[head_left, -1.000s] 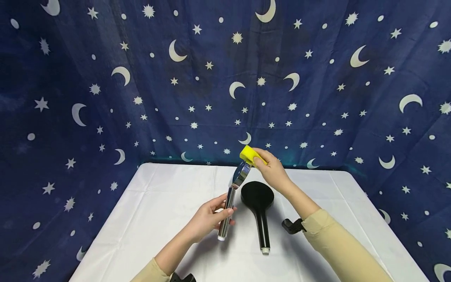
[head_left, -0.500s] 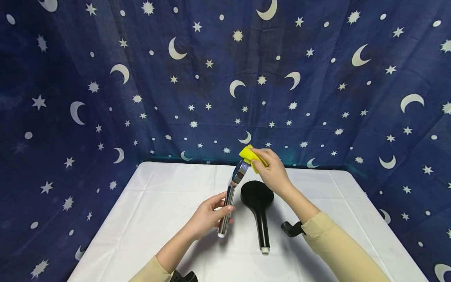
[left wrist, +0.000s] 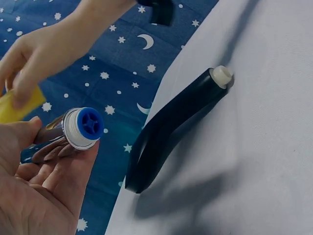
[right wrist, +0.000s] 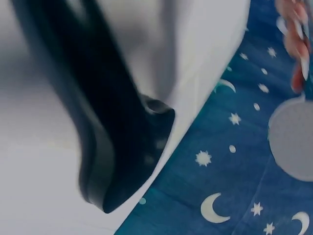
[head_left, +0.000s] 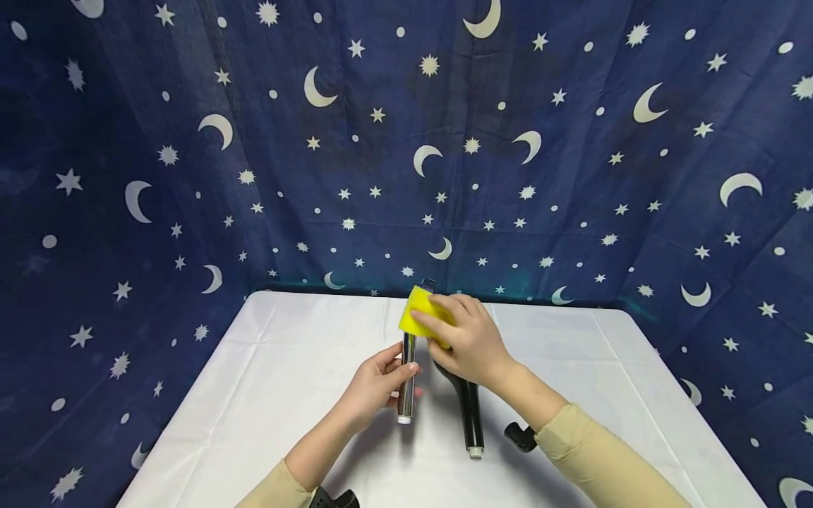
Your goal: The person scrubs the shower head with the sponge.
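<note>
My left hand (head_left: 375, 388) grips the handle of a chrome shower head (head_left: 407, 395), held upright above the table. Its threaded end with a blue insert faces the camera in the left wrist view. My right hand (head_left: 473, 342) holds a yellow sponge or cloth (head_left: 416, 310) against the shower head near the top of the handle, covering most of the head. In the right wrist view the round grey spray face (right wrist: 293, 142) shows at the right edge. A black shower head (head_left: 470, 416) lies on the table below my right hand, its round end mostly hidden.
The white-covered table (head_left: 286, 367) spreads beneath both hands. A dark blue curtain (head_left: 381, 176) with moons and stars hangs behind its far edge. A black wrist camera (head_left: 521, 437) juts out below my right forearm.
My right hand has moved the yellow piece down and left, from the top rim of the chrome shower head to its lower part. The chrome shower head has turned slightly and stands straighter.
</note>
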